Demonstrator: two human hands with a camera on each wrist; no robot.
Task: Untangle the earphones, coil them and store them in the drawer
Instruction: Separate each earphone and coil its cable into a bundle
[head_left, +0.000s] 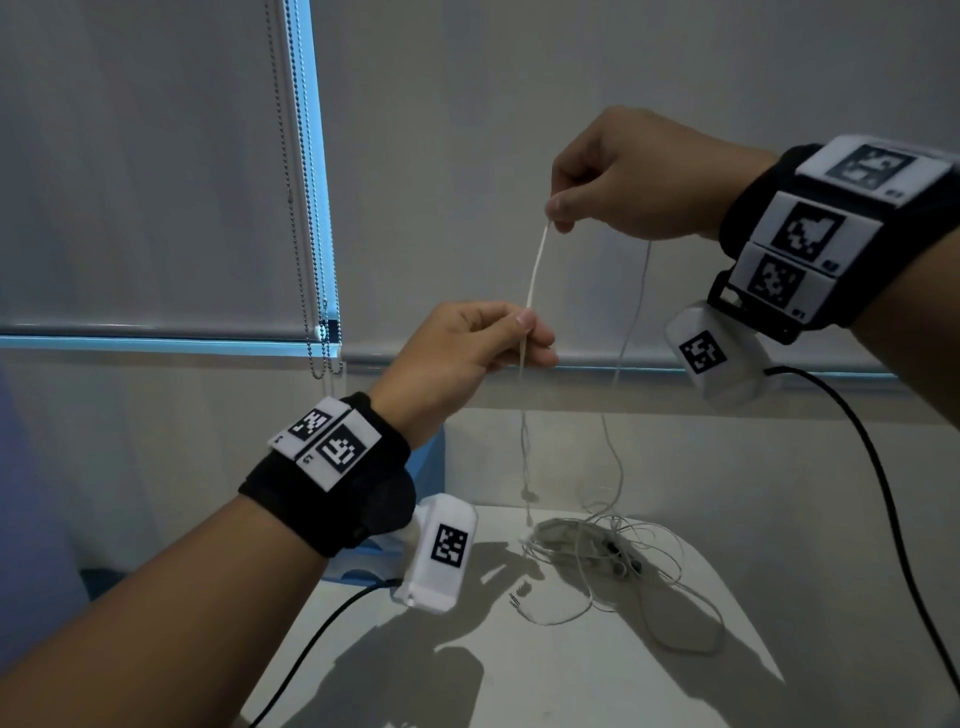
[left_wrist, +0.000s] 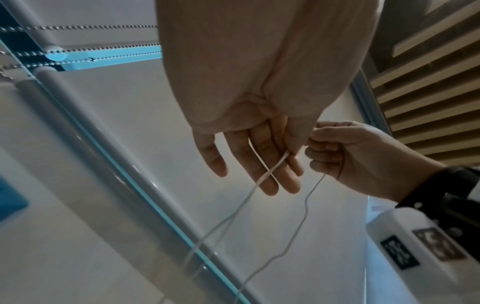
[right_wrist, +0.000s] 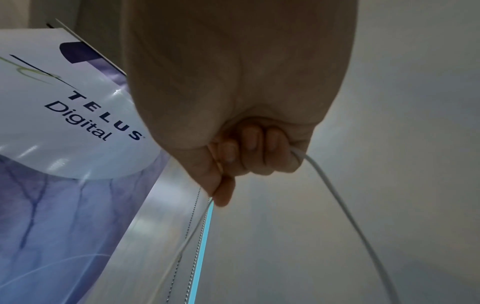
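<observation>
You're mid-untangle: right hand (head_left: 618, 176) and left hand (head_left: 467, 353) both pinch the earphones (head_left: 535, 280) cord. Next, tease the knotted pile off the counter (head_left: 571, 675).

White table (head_left: 597, 675): tangled white earphones (head_left: 602, 551) heaped near far edge, jack plug (head_left: 515, 600) lying alongside.

Pale grey roller blinds (head_left: 156, 156) hang behind a white worktop (head_left: 519, 675), silver bead chains (head_left: 306, 234) dangling between them. A white-and-purple "TELUS Digital" banner (right_wrist: 64, 123) stands nearby.
</observation>
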